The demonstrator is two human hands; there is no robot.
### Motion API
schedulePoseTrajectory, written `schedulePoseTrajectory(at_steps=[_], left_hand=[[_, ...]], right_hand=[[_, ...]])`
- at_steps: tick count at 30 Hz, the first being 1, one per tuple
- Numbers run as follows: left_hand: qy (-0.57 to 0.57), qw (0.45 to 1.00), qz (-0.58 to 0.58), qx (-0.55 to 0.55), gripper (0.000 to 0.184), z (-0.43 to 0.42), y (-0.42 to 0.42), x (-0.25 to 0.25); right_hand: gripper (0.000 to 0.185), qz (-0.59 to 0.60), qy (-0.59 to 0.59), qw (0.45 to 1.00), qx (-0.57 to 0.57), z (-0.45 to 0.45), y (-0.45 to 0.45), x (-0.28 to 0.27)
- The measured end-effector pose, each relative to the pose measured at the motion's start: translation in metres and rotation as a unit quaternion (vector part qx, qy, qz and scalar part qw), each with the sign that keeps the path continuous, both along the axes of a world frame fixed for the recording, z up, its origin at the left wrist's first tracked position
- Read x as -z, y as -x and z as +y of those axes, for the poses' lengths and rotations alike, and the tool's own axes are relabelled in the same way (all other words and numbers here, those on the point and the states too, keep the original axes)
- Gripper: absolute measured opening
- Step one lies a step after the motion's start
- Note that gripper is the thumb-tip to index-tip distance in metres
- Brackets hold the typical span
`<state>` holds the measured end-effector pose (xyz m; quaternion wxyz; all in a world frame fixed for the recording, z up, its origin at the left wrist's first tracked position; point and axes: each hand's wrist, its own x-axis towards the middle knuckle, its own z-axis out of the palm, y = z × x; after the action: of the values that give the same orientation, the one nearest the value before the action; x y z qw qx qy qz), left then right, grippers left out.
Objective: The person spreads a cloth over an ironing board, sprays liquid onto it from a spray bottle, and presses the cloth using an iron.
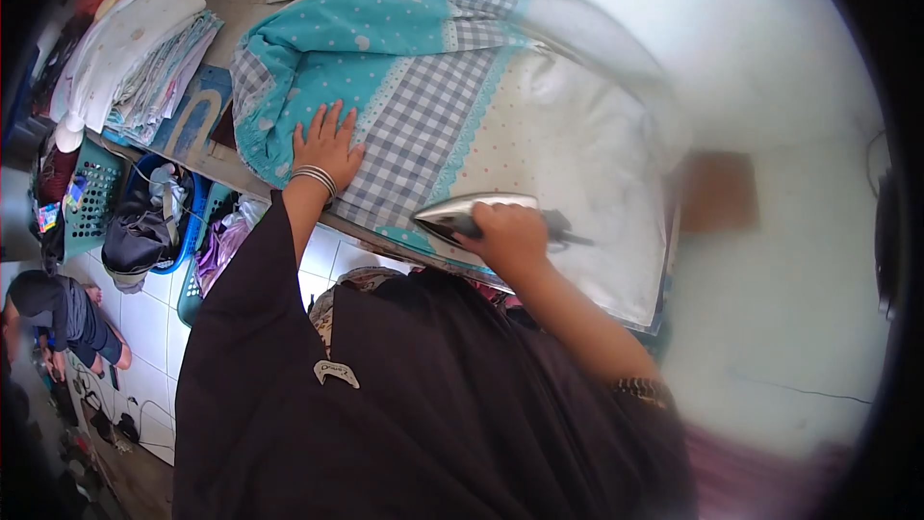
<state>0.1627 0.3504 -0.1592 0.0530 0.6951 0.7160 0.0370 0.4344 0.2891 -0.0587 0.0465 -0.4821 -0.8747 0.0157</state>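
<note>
My right hand (510, 238) is wrapped round the handle of a clothes iron (478, 209). The iron's tip points left, near the front edge of a patterned cloth (414, 116) with turquoise dotted, grey checked and pale dotted bands. My left hand (329, 149) lies flat on the cloth with its fingers spread, left of the iron, where turquoise meets grey check. Toward the back the cloth is bunched in folds. Under it, a white padded cover (616, 241) shows on the right side.
Folded cloths (144, 58) are stacked at the back left. Below the table's left edge stand a blue basket (188, 231) with dark fabric and a green basket (91, 193). A person (72, 318) is on the tiled floor at far left. A white wall (789, 279) rises to the right.
</note>
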Motion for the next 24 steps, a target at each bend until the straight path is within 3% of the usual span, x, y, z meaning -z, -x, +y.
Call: schedulePoseTrajectory(at_steps=[2, 4, 6, 7, 11, 16, 19, 24], left_hand=[[-0.012, 1.000, -0.004, -0.003, 0.056, -0.005, 0.001, -0.001], [-0.099, 0.986, -0.131, 0.030, 0.051, -0.017, 0.003, -0.004], [-0.137, 0.982, -0.129, 0.030, 0.049, -0.041, 0.002, -0.008], [-0.174, 0.975, -0.130, 0.040, 0.047, -0.051, 0.000, -0.009], [-0.155, 0.987, -0.025, -0.039, 0.046, -0.072, -0.007, 0.015], [-0.139, 0.989, -0.014, -0.048, 0.045, -0.070, -0.010, 0.018], [-0.129, 0.990, -0.005, -0.049, 0.045, -0.071, -0.007, 0.019], [-0.118, 0.992, 0.007, -0.050, 0.045, -0.071, -0.010, 0.018]], right_hand=[[0.032, -0.005, -0.008, 1.000, -0.016, 0.001, 0.012, 0.002], [0.033, -0.007, -0.016, 0.999, -0.039, 0.004, 0.012, 0.004], [0.033, 0.020, -0.029, 0.996, -0.083, 0.001, -0.005, 0.004], [0.033, -0.020, 0.012, 0.999, -0.048, -0.001, -0.012, -0.003], [0.034, -0.086, 0.101, 0.991, -0.011, 0.013, -0.020, -0.007], [0.034, -0.060, 0.078, 0.990, -0.102, 0.014, 0.006, -0.004], [0.034, -0.033, 0.082, 0.989, -0.115, 0.009, 0.005, 0.000], [0.032, -0.095, 0.149, 0.982, -0.069, -0.005, -0.040, -0.021]])
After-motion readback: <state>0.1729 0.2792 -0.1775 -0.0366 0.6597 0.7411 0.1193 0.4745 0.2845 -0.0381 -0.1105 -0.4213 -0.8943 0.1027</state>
